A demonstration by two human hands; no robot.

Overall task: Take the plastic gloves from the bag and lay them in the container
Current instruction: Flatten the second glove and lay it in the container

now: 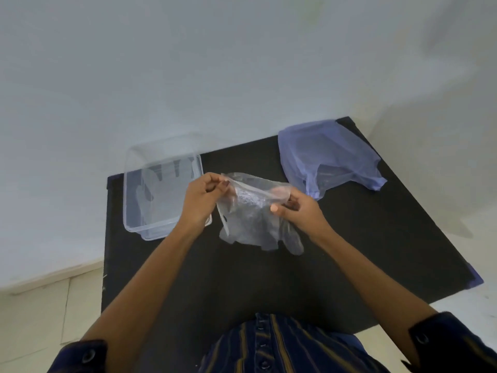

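A clear plastic glove (252, 219) hangs above the middle of the black table (349, 238), its fingers drooping onto the surface. My left hand (203, 200) pinches the cuff at its left end and my right hand (298, 211) pinches the right end, stretching the cuff between them. A transparent rectangular container (134, 205) stands at the table's left side, with at least one clear glove (158, 184) lying flat inside it. A translucent purple bag (328, 154) lies crumpled at the back right of the table, mouth toward me, with something clear inside.
The table stands against a pale wall. Light floor tiles show to the left and right of it. My striped dark shirt fills the bottom of the view.
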